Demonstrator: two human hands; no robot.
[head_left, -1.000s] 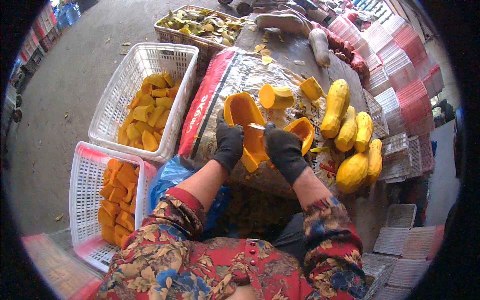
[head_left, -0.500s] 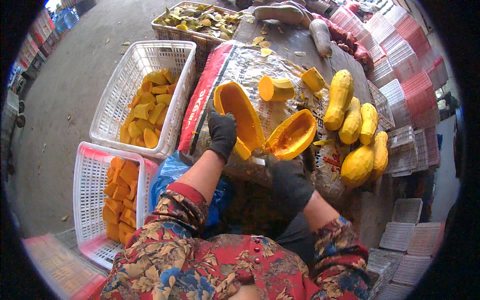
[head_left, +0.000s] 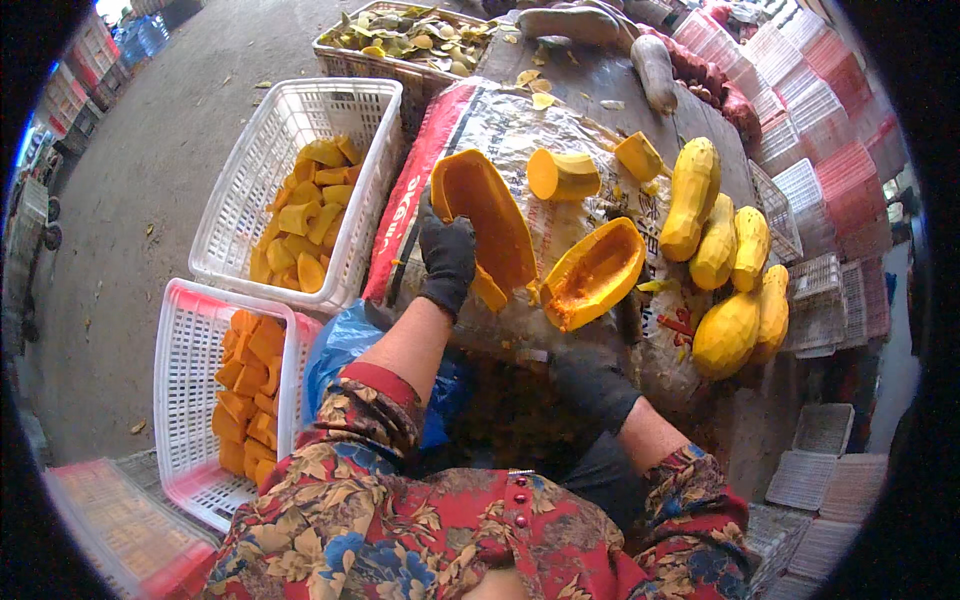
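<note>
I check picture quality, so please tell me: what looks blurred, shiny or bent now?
Head view: the black-gloved right hand looks smeared, the black-gloved left hand crisper; head view: the white-and-red plastic sack shows pale glare; head view: the stacked red-and-white plastic crates curve near the picture's rim.

Grey counter (head_left: 590,80), bare toward the far end. Bears a printed sack sheet (head_left: 505,125), pale with a red band down the left side, crumpled in places. Carries on this sheet a hollowed squash half (head_left: 595,275), cavity up, and, farther back, a thick cut chunk (head_left: 563,175) on its side, with a smaller piece (head_left: 638,157) to the right. Supports five peeled yellow squashes (head_left: 691,200), clustered along the right side. Farther off, holds scattered peel scraps (head_left: 541,101) and long unpeeled squashes (head_left: 654,72).
</note>
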